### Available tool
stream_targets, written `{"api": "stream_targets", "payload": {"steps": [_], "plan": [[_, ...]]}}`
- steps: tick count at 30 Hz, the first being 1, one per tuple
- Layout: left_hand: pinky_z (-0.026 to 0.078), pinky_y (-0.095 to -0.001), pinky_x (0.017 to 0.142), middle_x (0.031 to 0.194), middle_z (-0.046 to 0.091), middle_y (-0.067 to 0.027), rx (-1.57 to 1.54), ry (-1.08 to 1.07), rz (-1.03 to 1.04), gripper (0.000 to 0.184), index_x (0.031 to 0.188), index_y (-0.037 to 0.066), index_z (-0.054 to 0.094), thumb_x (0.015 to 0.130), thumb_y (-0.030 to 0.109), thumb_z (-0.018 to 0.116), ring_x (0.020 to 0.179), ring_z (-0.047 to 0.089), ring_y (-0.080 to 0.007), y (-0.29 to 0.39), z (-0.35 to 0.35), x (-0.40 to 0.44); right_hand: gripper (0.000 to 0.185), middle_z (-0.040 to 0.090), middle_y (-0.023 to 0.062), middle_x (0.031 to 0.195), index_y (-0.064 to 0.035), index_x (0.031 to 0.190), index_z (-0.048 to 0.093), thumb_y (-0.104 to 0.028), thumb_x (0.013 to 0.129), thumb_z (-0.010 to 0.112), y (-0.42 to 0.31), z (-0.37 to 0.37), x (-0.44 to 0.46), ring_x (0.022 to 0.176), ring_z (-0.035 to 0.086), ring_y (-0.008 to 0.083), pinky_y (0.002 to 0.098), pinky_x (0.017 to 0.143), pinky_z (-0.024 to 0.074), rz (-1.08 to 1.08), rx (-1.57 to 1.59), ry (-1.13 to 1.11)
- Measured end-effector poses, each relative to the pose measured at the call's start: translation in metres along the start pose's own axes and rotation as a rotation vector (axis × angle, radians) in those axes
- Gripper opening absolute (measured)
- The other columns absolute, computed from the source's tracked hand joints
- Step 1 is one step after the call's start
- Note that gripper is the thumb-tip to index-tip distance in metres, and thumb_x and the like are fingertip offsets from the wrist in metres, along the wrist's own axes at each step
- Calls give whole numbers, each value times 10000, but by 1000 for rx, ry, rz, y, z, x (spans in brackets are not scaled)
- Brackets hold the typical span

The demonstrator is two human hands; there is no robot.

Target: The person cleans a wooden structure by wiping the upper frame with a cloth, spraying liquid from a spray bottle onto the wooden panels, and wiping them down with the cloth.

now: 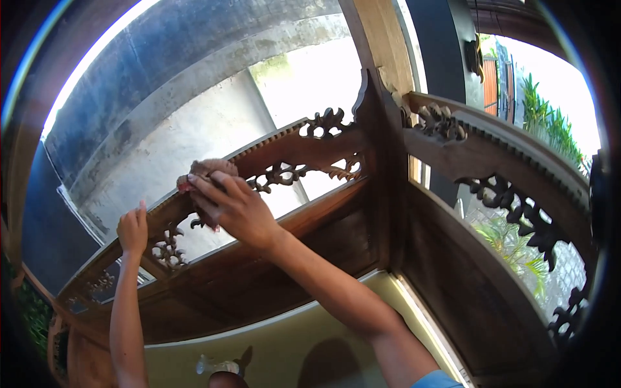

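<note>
A brown cloth (213,169) is bunched under my right hand (234,205), which presses it on the top rail of a carved dark wooden railing (272,150). Part of the cloth hangs down the inner face of the rail. To the left, my left hand (133,227) rests on the same rail with its fingers curled around the edge. Openwork leaf carvings (169,249) show below the rail, between the two hands.
A wooden corner post (381,149) joins a second carved rail (511,161) on the right. Near the bottom, a clear bottle (217,366) is on the yellowish floor (284,359). Green plants (550,123) and a grey wall (174,58) stand outside.
</note>
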State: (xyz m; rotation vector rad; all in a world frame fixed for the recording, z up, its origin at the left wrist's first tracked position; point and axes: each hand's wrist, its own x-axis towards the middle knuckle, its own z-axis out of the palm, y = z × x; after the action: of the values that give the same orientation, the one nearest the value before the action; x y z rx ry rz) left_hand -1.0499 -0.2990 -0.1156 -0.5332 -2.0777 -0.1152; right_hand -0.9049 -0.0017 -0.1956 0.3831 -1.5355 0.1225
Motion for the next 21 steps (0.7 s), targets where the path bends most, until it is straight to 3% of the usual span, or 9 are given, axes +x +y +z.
{"api": "stream_targets", "payload": {"steps": [3, 7, 8, 9, 13, 16, 20, 21], "plan": [[441, -564, 785, 860, 670, -243, 5, -115, -34, 582, 823, -9, 672, 1077, 461, 440, 899, 608, -451, -5, 0, -4, 548, 473, -19, 1546, -176, 1406, 629, -162, 858, 628, 79, -58, -11, 1254, 498, 222, 375, 1034, 451, -39, -140, -90], [440, -527, 803, 900, 661, -209, 93, -118, -35, 477, 925, -9, 689, 1083, 387, 474, 915, 592, -418, -26, 16, -9, 537, 495, -57, 1536, -239, 1372, 680, -108, 852, 652, 150, -133, -33, 1266, 496, 231, 360, 1056, 442, 128, -339, -217], [423, -545, 754, 828, 635, -228, 34, -35, 31, 529, 844, -20, 661, 1088, 401, 453, 849, 584, -437, -27, 18, -9, 568, 491, -29, 1540, -218, 1411, 648, -61, 865, 639, 155, -152, -30, 1279, 494, 248, 370, 1072, 437, 270, -339, -295], [405, -562, 704, 756, 609, -247, -28, 53, 90, 590, 762, -31, 632, 1093, 415, 432, 784, 576, -456, -26, 20, -10, 575, 484, -10, 1545, -213, 1427, 632, -49, 876, 631, 168, -159, -30, 1283, 492, 254, 381, 1082, 435, 259, -376, -233], [421, -567, 728, 824, 645, -279, -118, -82, -7, 571, 840, -60, 669, 1089, 391, 423, 839, 608, -480, -7, 1, -5, 572, 479, 66, 1544, -195, 1465, 589, -34, 917, 596, 200, -171, -14, 1299, 492, 285, 400, 1108, 432, 268, -575, -34], [444, -558, 768, 872, 658, -294, -126, -129, -32, 569, 889, -65, 672, 1086, 400, 410, 905, 617, -490, -5, -4, -4, 570, 483, 142, 1545, -133, 1488, 550, -5, 933, 544, 201, -143, -48, 1223, 575, 334, 402, 1067, 481, 240, -808, -156], [460, -545, 787, 891, 668, -284, -130, -123, -17, 555, 927, -42, 682, 1084, 408, 398, 925, 618, -493, 7, -14, -3, 603, 462, 213, 1544, -107, 1517, 502, -12, 924, 539, 182, -139, -116, 1238, 573, 350, 423, 1060, 488, 326, -708, -222], [466, -546, 796, 901, 674, -276, -118, -168, -27, 541, 936, -23, 691, 1083, 407, 398, 929, 618, -493, 8, -15, -3, 590, 466, 227, 1533, -91, 1522, 492, -20, 938, 545, 169, -138, -132, 1265, 559, 358, 425, 1068, 481, 431, -616, -168]]}}
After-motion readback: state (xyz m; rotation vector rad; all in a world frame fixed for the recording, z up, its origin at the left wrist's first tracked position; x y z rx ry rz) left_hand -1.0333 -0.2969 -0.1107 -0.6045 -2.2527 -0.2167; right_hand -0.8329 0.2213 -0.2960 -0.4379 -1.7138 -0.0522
